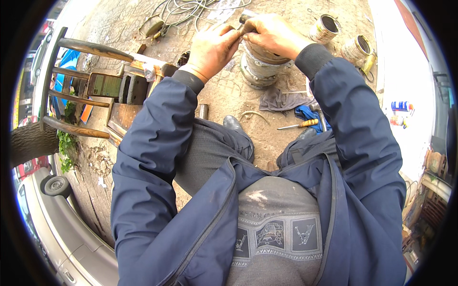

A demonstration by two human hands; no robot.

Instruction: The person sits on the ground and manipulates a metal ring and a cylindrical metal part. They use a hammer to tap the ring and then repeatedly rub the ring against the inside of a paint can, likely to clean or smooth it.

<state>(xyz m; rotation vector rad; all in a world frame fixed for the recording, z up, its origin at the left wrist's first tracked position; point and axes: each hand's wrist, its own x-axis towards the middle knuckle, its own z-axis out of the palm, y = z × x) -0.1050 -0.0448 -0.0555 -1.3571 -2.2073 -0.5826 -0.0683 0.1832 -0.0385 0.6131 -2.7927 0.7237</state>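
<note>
Both my hands meet over a stack of worn metal cylindrical parts [261, 71] standing on the ground. My left hand [212, 51] is closed, thumb and fingers pinched together; what they hold is hidden. Beside it, my right hand [275, 34] curls over the top of the stack, its fingers closed. A dark cylindrical piece [246, 16] sticks out at its fingertips, and the rest of that piece is covered by the hand. The fingertips of the two hands nearly touch.
A wooden chair [90, 47] on its side holds a phone [106, 86] at my left. Two ring-shaped metal housings [325, 29] stand far right. A grey rag [281, 101], a wooden-handled screwdriver [305, 123] and a blue cloth [307, 113] lie near my feet. Coiled cable [183, 9] lies beyond.
</note>
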